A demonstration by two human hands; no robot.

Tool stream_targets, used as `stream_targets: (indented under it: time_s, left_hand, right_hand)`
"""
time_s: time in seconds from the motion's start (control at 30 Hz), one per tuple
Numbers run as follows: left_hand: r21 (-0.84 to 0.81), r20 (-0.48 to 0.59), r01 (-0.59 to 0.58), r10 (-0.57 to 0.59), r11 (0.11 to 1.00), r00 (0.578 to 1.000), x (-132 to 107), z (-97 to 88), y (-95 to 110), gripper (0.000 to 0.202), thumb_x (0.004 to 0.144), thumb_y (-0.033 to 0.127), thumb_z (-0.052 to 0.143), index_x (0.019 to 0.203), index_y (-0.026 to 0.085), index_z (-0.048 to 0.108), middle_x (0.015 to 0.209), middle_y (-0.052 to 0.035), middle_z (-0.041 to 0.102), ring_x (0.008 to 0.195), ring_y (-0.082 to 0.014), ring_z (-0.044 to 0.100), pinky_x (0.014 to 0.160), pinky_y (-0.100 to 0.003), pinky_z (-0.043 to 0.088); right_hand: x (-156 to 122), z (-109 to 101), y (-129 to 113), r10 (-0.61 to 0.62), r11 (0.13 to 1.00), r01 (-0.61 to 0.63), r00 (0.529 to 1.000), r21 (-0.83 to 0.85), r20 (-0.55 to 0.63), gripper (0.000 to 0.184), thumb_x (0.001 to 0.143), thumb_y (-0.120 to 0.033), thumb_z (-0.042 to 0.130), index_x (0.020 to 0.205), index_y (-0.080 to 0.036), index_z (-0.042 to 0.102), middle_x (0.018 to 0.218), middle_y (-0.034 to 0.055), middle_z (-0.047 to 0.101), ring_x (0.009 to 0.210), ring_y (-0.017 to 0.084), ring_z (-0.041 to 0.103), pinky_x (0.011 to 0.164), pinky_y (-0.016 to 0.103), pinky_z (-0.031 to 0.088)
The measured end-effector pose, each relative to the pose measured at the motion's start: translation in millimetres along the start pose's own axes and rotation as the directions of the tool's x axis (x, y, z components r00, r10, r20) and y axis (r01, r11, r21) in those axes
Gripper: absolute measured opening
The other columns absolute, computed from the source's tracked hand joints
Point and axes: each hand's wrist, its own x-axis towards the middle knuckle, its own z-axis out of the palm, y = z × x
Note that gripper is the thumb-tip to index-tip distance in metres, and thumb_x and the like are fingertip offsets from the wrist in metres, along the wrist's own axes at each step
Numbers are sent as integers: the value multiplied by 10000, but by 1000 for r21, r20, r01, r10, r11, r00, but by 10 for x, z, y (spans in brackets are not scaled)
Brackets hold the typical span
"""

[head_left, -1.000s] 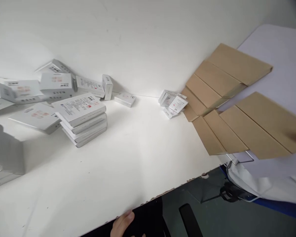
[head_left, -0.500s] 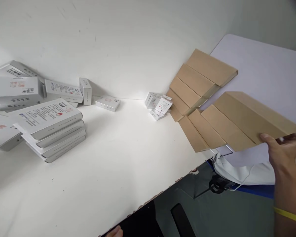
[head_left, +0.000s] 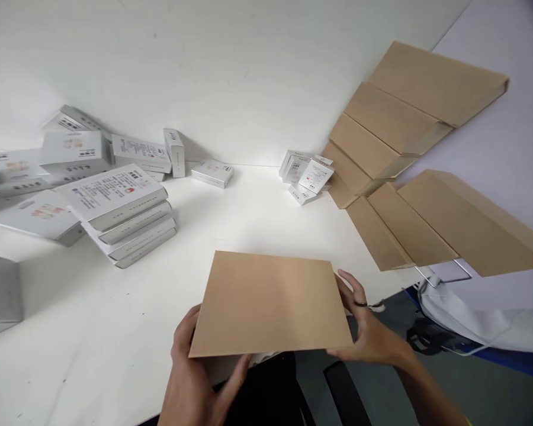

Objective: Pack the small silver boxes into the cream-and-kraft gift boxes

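Observation:
A plain brown cardboard box (head_left: pixel 273 305) is held at the table's front edge, its broad flat face turned up. My left hand (head_left: pixel 199 361) grips its left side, the thumb under the near edge. My right hand (head_left: pixel 364 325) holds the right side, fingers behind the edge and thumb at the near corner; a dark ring is on one finger. The box's underside is hidden. To the right, similar brown cardboard boxes (head_left: pixel 435 83) lean overlapping in two rows.
Stacked white printed boxes (head_left: pixel 133 201) stand on the white table (head_left: pixel 231 225) at left, among more white boxes. Several small white boxes (head_left: pixel 315 174) lie by the wall near the brown ones. A grey box (head_left: pixel 0 290) sits at the left edge. A wire stand (head_left: pixel 462 269) shows under the brown row.
My right hand has come from the brown row at right to the front middle with a cardboard box. My left hand has risen from the bottom edge and now grips it too.

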Motion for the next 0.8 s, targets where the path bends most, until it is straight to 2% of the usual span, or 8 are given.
stream_targets:
  time_s: [0.07,0.13,0.23,0.3,0.37,0.57,0.7,0.8]
  left_hand:
    - [3,-11,67,-67,998,998,-58,-41,-40,529,920,380,711,1355,179,486,1259,-171,594,1180,-335,648,911,-496,627]
    - [15,-52,112,-111,994,992,-139,-60,-32,291,925,330,724,1138,205,570,1120,-115,623,1063,-280,682,836,-407,641]
    - [-14,-76,171,-171,985,982,-178,-51,47,166,950,298,705,980,218,562,969,-62,623,887,-214,698,675,-298,614]
    - [-28,-103,189,-191,982,976,-143,-42,113,144,970,285,676,991,217,551,942,-51,611,843,-196,690,632,-275,594]
    - [-20,-126,187,-188,982,974,-94,-44,173,128,974,245,658,1017,216,541,954,-53,600,863,-194,681,645,-276,590]
    - [-70,-141,214,-222,974,965,-103,8,322,189,987,176,614,1119,224,488,917,-18,557,799,-174,626,655,-289,563]
    - [-17,-154,198,-198,980,968,-103,-22,362,275,983,165,621,1219,213,489,959,-25,581,829,-176,639,724,-309,571]
    - [17,-30,139,-138,990,990,65,-251,318,71,1023,180,565,1074,229,576,956,-20,631,856,-168,654,750,-287,547]
  right_hand:
    - [13,200,29,78,993,-78,997,90,7,1094,839,-388,803,1636,-356,54,1631,170,406,1394,245,563,1085,468,533]
    - [-7,409,30,148,983,-128,978,133,-148,846,899,-431,740,1582,-342,248,1553,146,505,1340,234,598,1071,432,540]
    - [-37,719,15,213,976,-169,881,140,-421,523,911,-524,707,1312,-257,504,1309,118,628,1206,232,639,1035,386,542]
    - [-41,862,6,223,975,-181,820,131,-527,468,912,-557,697,1196,-239,505,1150,82,620,1083,206,636,956,351,551]
    - [-36,924,-2,202,979,-169,806,111,-557,457,907,-561,706,1140,-236,484,1061,49,574,989,179,606,873,314,545]
    - [-26,838,-50,219,976,-179,846,128,-487,422,919,-564,691,1102,-242,490,940,15,559,853,150,587,754,259,527]
    - [-70,679,-112,346,937,-319,906,142,-245,509,871,-618,718,1151,-225,557,979,70,672,896,202,654,742,287,572]
    - [-121,477,-139,388,922,-383,914,62,-121,424,859,-637,721,944,-239,600,718,19,619,737,194,641,637,267,551]
